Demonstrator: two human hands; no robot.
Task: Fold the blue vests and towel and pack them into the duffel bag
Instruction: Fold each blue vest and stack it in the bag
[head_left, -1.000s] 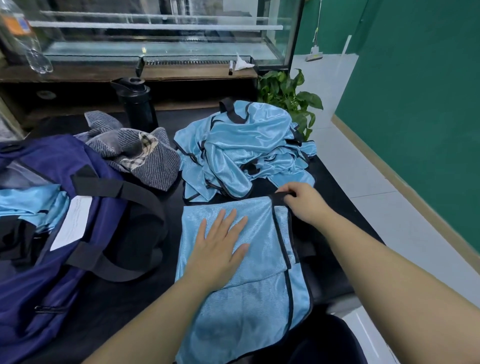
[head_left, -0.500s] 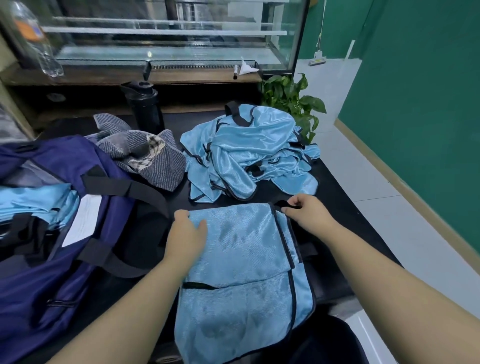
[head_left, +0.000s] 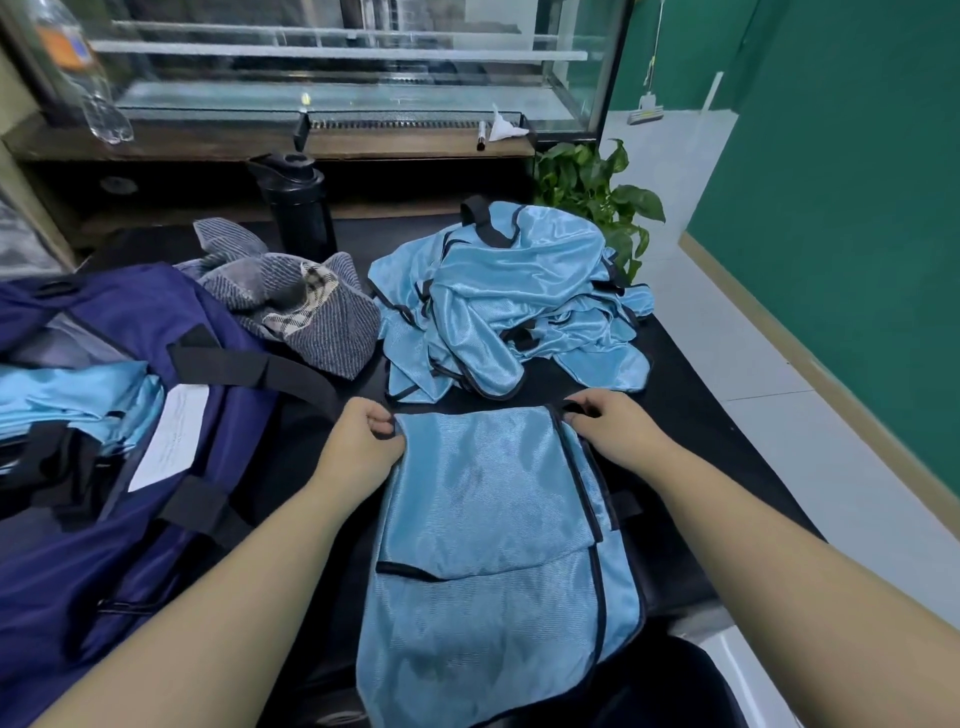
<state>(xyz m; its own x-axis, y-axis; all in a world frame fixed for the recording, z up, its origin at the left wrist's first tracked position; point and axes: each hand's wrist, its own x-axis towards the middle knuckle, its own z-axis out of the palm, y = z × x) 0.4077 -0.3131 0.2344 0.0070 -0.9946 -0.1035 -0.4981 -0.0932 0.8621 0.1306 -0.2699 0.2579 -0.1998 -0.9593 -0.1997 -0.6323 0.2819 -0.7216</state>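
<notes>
The left hand (head_left: 358, 441) pinched the far left corner of a blue vest (head_left: 493, 545) lying partly folded on the black table (head_left: 691, 364), fingers curled round its dark trim, while the right hand (head_left: 610, 428) gripped the far right corner the same way. Just beyond both hands lay a heap of unfolded vests (head_left: 514, 306), and beyond the left hand a crumpled striped towel (head_left: 306, 306) touched the navy duffel bag (head_left: 104, 467) (open, with folded blue cloth inside), whose black strap (head_left: 249, 369) ran close to the left hand. Farther off stood a black bottle (head_left: 298, 208) and a leafy plant (head_left: 597, 192).
</notes>
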